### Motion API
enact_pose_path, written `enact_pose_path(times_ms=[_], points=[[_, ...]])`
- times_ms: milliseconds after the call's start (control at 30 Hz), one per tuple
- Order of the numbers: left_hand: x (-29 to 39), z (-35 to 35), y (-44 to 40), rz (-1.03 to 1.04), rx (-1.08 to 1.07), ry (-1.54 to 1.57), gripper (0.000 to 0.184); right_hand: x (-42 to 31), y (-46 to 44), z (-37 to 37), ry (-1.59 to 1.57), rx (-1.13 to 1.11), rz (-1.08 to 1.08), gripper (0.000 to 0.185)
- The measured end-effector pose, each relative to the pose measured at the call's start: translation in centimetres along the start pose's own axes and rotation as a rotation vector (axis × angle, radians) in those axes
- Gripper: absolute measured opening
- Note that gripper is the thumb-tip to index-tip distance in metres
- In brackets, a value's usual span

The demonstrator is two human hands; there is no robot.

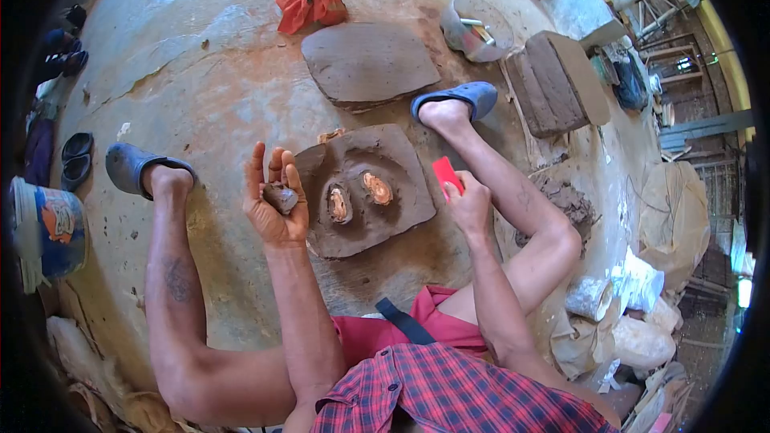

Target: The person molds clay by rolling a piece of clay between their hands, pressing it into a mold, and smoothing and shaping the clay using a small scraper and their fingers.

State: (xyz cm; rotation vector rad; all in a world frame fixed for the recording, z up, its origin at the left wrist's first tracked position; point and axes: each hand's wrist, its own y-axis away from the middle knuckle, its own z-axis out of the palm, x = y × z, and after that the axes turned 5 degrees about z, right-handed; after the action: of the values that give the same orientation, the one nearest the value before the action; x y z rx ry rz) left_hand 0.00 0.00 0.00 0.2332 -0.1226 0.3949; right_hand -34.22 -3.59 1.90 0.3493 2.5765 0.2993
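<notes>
My left hand (277, 207) is raised palm up beside the slab's left edge, with a small lump of grey clay (281, 197) resting in it and the fingers curled upward. Between my legs lies a grey-brown clay slab (405, 216) with two hollows. An orange-and-white oval piece (338, 204) sits in the left hollow, another oval piece (377, 188) in the right one. Right of the slab, my right hand (468, 200) grips a flat red tool (446, 174) between thumb and fingers, clear of the clay.
Beyond lie another flat slab (369, 60), a red cloth bundle (309, 4) and a clear tub (477, 28). A thick clay block (557, 84) and crumbled clay (565, 208) are at right. A bucket (52, 228) stands far left, near black sandals (77, 160).
</notes>
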Motion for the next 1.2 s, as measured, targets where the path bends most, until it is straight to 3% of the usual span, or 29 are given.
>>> enact_pose_path(times_ms=[67,100,167,200,300,367,400,433,467,500,567,700,767,800,900,967,1033,1100,1167,1200], points=[[-1.2,-0.1,1.7,-0.034,0.076,-0.047,0.046,2.3,2.3,-1.3,-0.09,0.079,0.09,0.052],[-1.6,0.1,-2.0,-0.026,0.011,-0.065,0.046,0.9,-0.5,1.5,-0.143,0.112,0.064,0.052],[-4.1,1.9,0.3,-0.105,0.064,-0.367,0.044,-0.3,1.3,0.8,0.008,0.392,-0.285,0.057],[-5.7,2.5,1.5,-0.161,0.016,-0.415,0.046,-2.1,2.0,0.1,0.01,0.385,-0.291,0.057],[-10.0,4.7,4.4,-0.304,-0.132,-0.591,0.061,-10.4,3.0,-1.8,-0.432,0.235,-0.647,0.083],[-12.8,7.5,7.1,-0.26,-0.275,-0.564,0.067,-14.2,3.0,-0.7,-0.646,0.035,-0.741,0.094],[-12.9,5.9,6.3,-0.215,-0.279,-0.641,0.067,-15.1,3.5,-1.5,-0.541,-0.1,-0.773,0.094],[-12.6,5.9,5.6,-0.17,-0.28,-0.72,0.069,-15.3,3.8,-0.4,-0.656,-0.182,-0.789,0.095],[-12.1,5.9,5.1,-0.083,-0.289,-0.568,0.073,-15.4,4.2,0.7,-0.768,-0.269,-0.806,0.096],[-11.2,7.7,4.8,-0.001,-0.301,-0.413,0.077,-15.5,5.2,0.3,-0.789,-0.25,-0.834,0.096],[-10.7,9.9,4.9,0.043,-0.368,-0.449,0.086,-15.7,6.5,-0.8,-0.713,-0.199,-0.946,0.092],[-13.1,11.9,7.2,0.09,-0.492,-0.772,0.107,-13.5,2.5,-2.2,-0.678,-0.179,-0.895,0.092],[-14.8,13.1,7.7,0.04,-0.69,-0.952,0.114,-12.6,1.0,-4.9,-0.817,-0.045,-0.69,0.095],[-15.4,15.0,7.4,-0.013,-0.741,-0.936,0.119,-11.9,1.8,-5.5,-0.727,0.0,-0.875,0.101],[-16.9,19.7,6.1,0.073,-0.719,-0.938,0.123,-12.4,5.7,-8.6,-0.879,0.103,-1.075,0.096],[-18.0,19.7,6.2,0.151,-0.823,-0.987,0.126,-12.0,4.3,-10.6,-0.873,0.079,-0.981,0.104],[-18.6,20.3,7.7,0.031,-1.018,-0.993,0.126,-12.5,3.3,-12.9,-0.967,0.062,-0.779,0.116],[-18.9,23.4,8.1,0.057,-1.033,-1.117,0.128,-13.0,3.7,-14.7,-1.006,0.045,-0.636,0.128],[-18.6,26.1,6.8,0.208,-1.011,-1.22,0.131,-13.1,4.6,-12.4,-1.06,0.15,-1.103,0.121],[-18.8,27.8,7.5,0.243,-0.935,-1.274,0.133,-13.2,5.0,-12.3,-1.06,0.122,-1.112,0.122]])
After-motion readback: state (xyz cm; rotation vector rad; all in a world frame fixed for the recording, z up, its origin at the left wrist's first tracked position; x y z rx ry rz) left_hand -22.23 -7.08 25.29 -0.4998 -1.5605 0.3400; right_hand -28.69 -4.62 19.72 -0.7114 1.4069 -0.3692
